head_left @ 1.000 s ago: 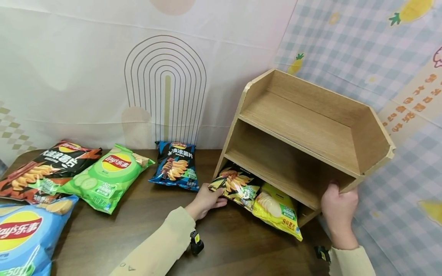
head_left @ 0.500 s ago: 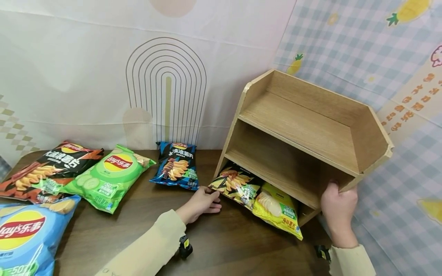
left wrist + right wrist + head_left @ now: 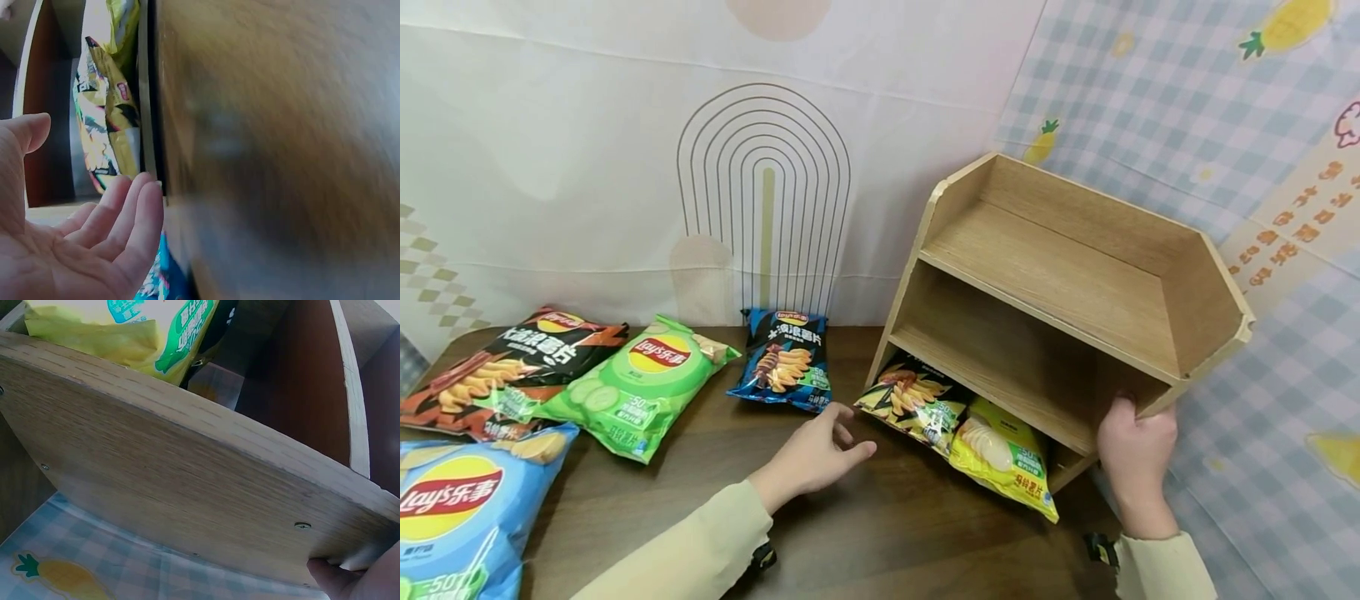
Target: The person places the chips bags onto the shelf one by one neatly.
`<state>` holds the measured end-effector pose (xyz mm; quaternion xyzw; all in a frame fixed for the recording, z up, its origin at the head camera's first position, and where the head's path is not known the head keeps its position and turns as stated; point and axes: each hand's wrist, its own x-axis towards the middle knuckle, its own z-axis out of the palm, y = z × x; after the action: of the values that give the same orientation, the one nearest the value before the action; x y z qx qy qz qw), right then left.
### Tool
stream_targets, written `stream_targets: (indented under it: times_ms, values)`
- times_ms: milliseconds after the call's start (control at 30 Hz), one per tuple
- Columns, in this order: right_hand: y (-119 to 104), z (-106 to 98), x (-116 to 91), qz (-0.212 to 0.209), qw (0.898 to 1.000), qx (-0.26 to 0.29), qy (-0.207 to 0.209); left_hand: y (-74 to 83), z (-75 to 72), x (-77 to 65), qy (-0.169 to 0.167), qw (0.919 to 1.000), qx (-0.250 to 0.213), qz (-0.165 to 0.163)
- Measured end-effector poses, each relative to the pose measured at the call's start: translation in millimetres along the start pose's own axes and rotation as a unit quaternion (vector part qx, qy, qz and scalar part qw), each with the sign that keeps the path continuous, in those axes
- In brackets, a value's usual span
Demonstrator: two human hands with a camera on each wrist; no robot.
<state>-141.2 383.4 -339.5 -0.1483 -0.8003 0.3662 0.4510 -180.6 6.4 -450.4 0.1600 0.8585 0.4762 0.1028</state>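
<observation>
A wooden shelf unit (image 3: 1045, 237) stands at the right, angled toward the back corner. My right hand (image 3: 1138, 458) grips its right side panel; the right wrist view has the thumb (image 3: 337, 575) against the panel's outer face. In the lowest compartment lie a black-and-gold chip bag (image 3: 917, 402) on the left and a yellow chip bag (image 3: 1000, 458) on the right, its lower end sticking out in front. Just left of the black-and-gold bag, my left hand (image 3: 812, 457) is held over the table with fingers and thumb spread apart, holding nothing, as the left wrist view also shows.
Left of the shelf a blue-and-black chip bag (image 3: 784, 360) lies near the wall. Farther left are a green chip bag (image 3: 643, 390), a black-and-red one (image 3: 512, 375) and a light-blue one (image 3: 463, 517) on the brown table (image 3: 880, 542). Printed cloth (image 3: 587, 167) covers the walls.
My left hand has let go of the black-and-gold chip bag's edge and drawn back to the left, its fingers opening. My right hand and the shelf unit hold their place.
</observation>
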Motion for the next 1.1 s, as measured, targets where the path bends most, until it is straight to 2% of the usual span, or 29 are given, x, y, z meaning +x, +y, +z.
stream_targets:
  times_ms: [200,433,567,767,933,1033,1100]
  values:
    - [0,0,0,0.001,1.000,0.000,0.000,2.7,-15.6,-7.4,0.066,0.9958,0.063,-0.001]
    - [0,-1,0,0.002,1.000,0.000,-0.004,0.6,-36.9,-7.2,0.140,0.9828,0.120,-0.008]
    - [0,-1,0,0.003,1.000,0.001,-0.005,-2.0,-49.2,-5.9,0.173,0.9742,0.145,0.007]
    - [1,-1,0,0.006,1.000,0.003,-0.005,-9.5,-62.7,-2.0,0.218,0.9626,0.155,0.042]
    - [1,0,0,0.000,1.000,0.003,-0.004,-20.3,-70.3,0.6,0.255,0.9512,0.164,0.056]
    - [1,0,0,-0.002,1.000,0.003,-0.002,-25.7,-72.8,2.4,0.267,0.9479,0.167,0.051]
    - [1,0,0,-0.004,1.000,0.002,0.000,-28.5,-73.4,3.1,0.266,0.9490,0.165,0.040]
